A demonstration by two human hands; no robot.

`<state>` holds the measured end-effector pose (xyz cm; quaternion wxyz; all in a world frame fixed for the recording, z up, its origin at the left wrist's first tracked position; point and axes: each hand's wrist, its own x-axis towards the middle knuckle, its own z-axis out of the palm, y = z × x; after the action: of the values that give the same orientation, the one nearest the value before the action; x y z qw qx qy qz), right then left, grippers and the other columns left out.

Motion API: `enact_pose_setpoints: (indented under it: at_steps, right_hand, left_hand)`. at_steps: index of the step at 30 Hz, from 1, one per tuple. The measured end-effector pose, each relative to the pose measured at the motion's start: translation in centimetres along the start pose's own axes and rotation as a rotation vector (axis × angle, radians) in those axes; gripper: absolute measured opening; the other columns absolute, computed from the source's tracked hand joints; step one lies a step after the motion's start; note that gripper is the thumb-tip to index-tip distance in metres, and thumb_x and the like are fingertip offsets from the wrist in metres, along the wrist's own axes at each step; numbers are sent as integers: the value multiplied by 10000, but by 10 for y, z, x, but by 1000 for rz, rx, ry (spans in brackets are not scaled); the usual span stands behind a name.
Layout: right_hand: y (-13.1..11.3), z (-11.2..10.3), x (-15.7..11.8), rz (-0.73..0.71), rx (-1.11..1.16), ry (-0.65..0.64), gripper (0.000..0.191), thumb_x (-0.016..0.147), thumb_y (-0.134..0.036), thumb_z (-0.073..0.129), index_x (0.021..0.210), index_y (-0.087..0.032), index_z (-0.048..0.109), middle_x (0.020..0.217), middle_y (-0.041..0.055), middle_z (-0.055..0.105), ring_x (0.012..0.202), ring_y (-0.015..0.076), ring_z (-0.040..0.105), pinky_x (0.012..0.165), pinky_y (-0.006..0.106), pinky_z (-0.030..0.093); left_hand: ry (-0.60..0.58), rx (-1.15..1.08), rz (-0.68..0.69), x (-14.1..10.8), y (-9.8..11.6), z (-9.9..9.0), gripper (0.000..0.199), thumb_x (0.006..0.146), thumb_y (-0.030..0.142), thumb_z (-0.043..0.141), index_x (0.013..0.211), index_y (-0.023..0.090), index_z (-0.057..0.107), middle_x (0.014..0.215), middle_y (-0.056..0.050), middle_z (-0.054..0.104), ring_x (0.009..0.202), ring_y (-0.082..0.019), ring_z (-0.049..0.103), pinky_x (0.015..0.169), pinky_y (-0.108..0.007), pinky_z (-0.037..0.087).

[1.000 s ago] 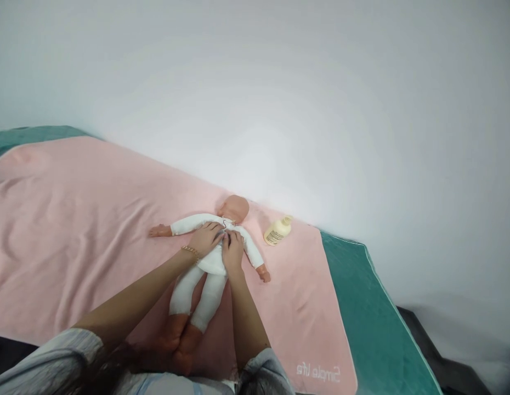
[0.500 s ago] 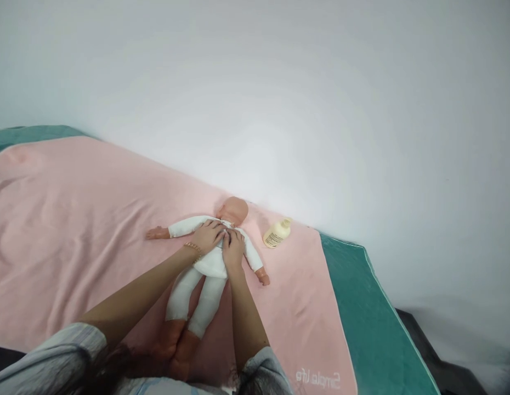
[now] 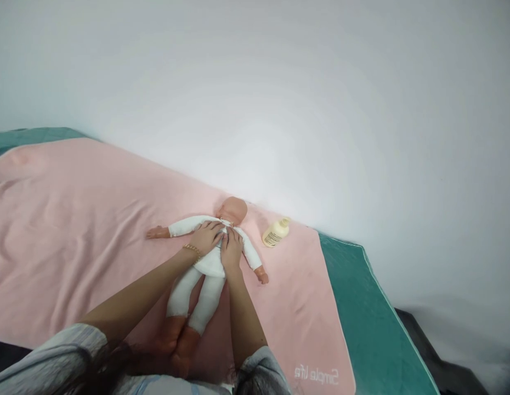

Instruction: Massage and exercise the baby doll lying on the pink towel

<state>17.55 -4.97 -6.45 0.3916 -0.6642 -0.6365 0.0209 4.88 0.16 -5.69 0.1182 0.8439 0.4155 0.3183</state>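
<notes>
A baby doll (image 3: 211,263) with a white cloth body lies on a pink blanket (image 3: 107,203), its head toward the wall and both arms spread. My left hand (image 3: 206,237) rests flat on the left side of the doll's upper body, fingers spread. Beside it my right hand (image 3: 231,248) lies on the right side, its fingers also extended. The fingertips of both hands come close together below the doll's neck. Neither hand grips anything. A pale yellow bottle (image 3: 275,232) stands to the right of the doll's head, outside both hands.
A white wall (image 3: 255,99) rises behind the blanket. Green fabric (image 3: 370,307) shows at the right and at the far left, under the pink blanket. Dark surfaces show at the lower right and lower left edges. The blanket has folds on its left side.
Both hands have shifted very slightly toward the left on the doll's upper body. The doll and bottle look almost the same, with a small shift of the whole view.
</notes>
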Motion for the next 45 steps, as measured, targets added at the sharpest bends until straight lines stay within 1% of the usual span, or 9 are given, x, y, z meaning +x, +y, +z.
enact_pose_setpoints:
  at_steps: [5, 8, 14, 20, 23, 29, 34, 40, 45]
  right_hand:
    - [-6, -5, 2, 17, -2, -34, 386, 979, -268, 354, 1266, -147, 582, 1271, 142, 614, 1215, 254, 514, 1054, 450, 363]
    - [-8, -10, -9, 7, 40, 21, 415, 985, -299, 345, 1313, -122, 529, 1306, 165, 582, 1260, 261, 478, 1074, 467, 348]
    - [-6, -27, -67, -65, 130, 166, 394, 989, -323, 315, 1260, -161, 552, 1289, 166, 556, 1273, 261, 454, 1065, 504, 361]
    - [-16, -45, -107, -233, 163, 12, 345, 973, -288, 364, 1121, -221, 668, 1051, 102, 625, 1038, 234, 563, 919, 422, 444]
    - [-20, -45, -108, -252, 154, -40, 340, 970, -282, 383, 1104, -231, 691, 992, 88, 620, 978, 223, 562, 877, 400, 442]
    - [-19, -37, -99, -135, 185, -94, 337, 980, -290, 390, 951, -223, 719, 915, 66, 627, 917, 213, 557, 843, 382, 430]
    - [-19, -36, -99, -118, 203, -88, 335, 980, -279, 391, 926, -216, 715, 912, 61, 627, 907, 205, 554, 840, 369, 426]
    - [-20, -41, -102, -146, 204, 5, 316, 971, -255, 399, 1114, -200, 676, 1100, 92, 596, 1066, 218, 521, 946, 388, 393]
    - [-22, -40, -96, -70, 196, -65, 303, 984, -260, 398, 1065, -208, 685, 1077, 76, 607, 1066, 213, 516, 952, 382, 380]
  left_hand:
    - [19, -47, -10, -2, 1, -2, 366, 952, 358, 407, 1212, 200, 610, 1257, -105, 617, 1142, -298, 508, 971, -485, 386]
    - [46, -88, 9, -10, 3, -8, 383, 961, 340, 384, 1242, 175, 585, 1270, -111, 606, 1176, -281, 503, 1008, -475, 384]
    - [109, -228, 115, -56, 5, -30, 335, 971, 317, 362, 1129, 201, 633, 1205, -93, 621, 1164, -248, 524, 1070, -474, 360]
    - [36, -347, 224, -99, 7, -47, 286, 976, 279, 392, 992, 207, 668, 1027, -78, 660, 1026, -226, 564, 937, -396, 450]
    - [-30, -344, 217, -103, 8, -48, 276, 983, 280, 395, 988, 207, 661, 992, -60, 679, 992, -221, 571, 927, -388, 440]
    - [-181, -334, 226, -94, 5, -44, 297, 994, 325, 390, 910, 201, 647, 906, -46, 680, 905, -210, 579, 848, -357, 449]
    - [-195, -325, 259, -92, 3, -43, 287, 989, 322, 399, 930, 200, 653, 932, -47, 680, 924, -206, 582, 857, -349, 447]
    - [-31, -226, 216, -99, 4, -45, 267, 984, 296, 412, 1086, 218, 646, 1160, -62, 652, 1132, -233, 531, 985, -416, 372]
    - [-138, -220, 245, -94, -2, -41, 272, 978, 334, 428, 1084, 225, 653, 1135, -49, 667, 1096, -218, 557, 957, -388, 400]
